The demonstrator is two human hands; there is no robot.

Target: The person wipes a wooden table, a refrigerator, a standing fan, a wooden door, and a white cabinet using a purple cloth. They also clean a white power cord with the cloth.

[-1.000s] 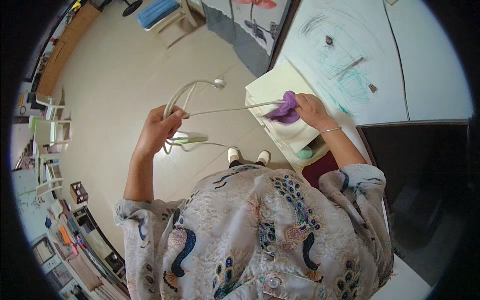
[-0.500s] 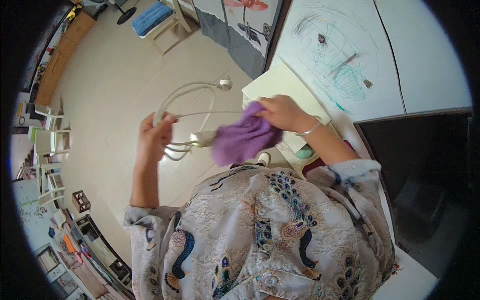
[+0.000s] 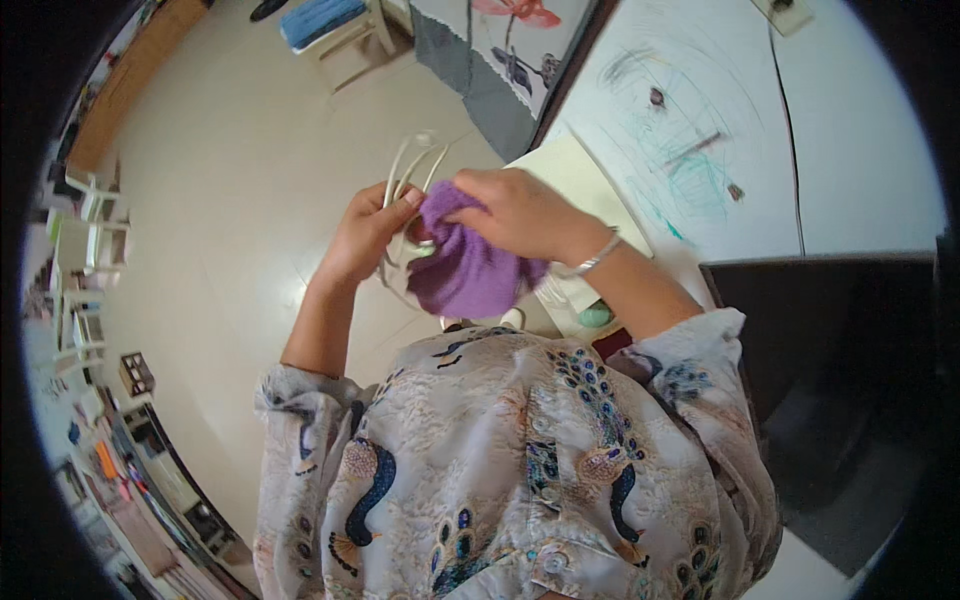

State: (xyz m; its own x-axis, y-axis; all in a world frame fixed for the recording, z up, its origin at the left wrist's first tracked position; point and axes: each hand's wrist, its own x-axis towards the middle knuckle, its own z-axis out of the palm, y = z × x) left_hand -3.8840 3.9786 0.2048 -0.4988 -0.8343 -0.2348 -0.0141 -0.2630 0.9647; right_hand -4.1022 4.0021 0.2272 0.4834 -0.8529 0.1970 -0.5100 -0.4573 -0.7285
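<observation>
Loops of a white power cord [image 3: 398,160] are pinched in my left hand [image 3: 366,232], rising above its fingers and hanging below them. My right hand [image 3: 525,215] grips a purple cloth [image 3: 470,275] close beside the left fingertips. The cloth drapes down from my right fingers and hides part of the cord. At the top of the loops the cord's end is blurred. Both hands are held up in front of my body, over the floor.
A white table [image 3: 700,110] with scribbles and small dark bits stands to the right, with a dark screen [image 3: 850,380] nearer me. A pale yellow board [image 3: 590,190] lies beside the table. A chair with a blue cushion [image 3: 322,22] is far off; small white chairs [image 3: 100,230] stand left.
My hands have come together; the left moved right with the cord and the right moved left with the cloth. The cord is bunched into tighter loops, and the view has shifted slightly.
</observation>
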